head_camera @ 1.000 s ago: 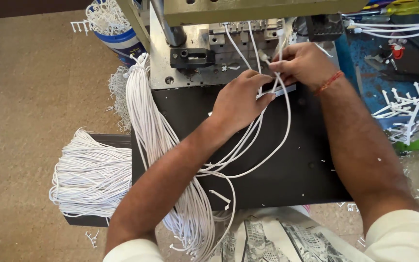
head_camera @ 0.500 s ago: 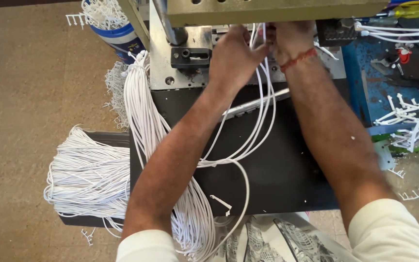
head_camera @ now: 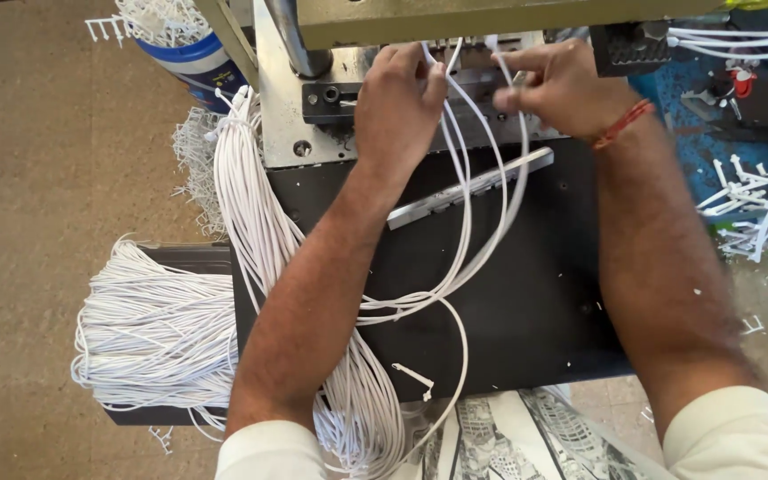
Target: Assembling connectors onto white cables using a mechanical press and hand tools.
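- Thin white plastic cords (head_camera: pixel 251 204), white in every strand
- Flat metal bench plate (head_camera: pixel 508 293), plain black
- Round plastic bucket (head_camera: pixel 193 62), blue with a white band
- Thread wristband (head_camera: pixel 622 124), orange-red
- Cloth sleeves (head_camera: pixel 731 436), cream
- Floor (head_camera: pixel 55 160), speckled tan

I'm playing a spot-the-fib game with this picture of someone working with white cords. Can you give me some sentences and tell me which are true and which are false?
1. Both hands are up at the metal machine, holding thin white cords. True: the left hand and right hand each pinch cords there.
2. The right wrist wears a red thread band. True.
3. The big bundle of white cords lies right of the arms. False: it lies to the left.
4. The worktop is bright yellow. False: it is black.
5. A metal bar lies on the worktop. True.
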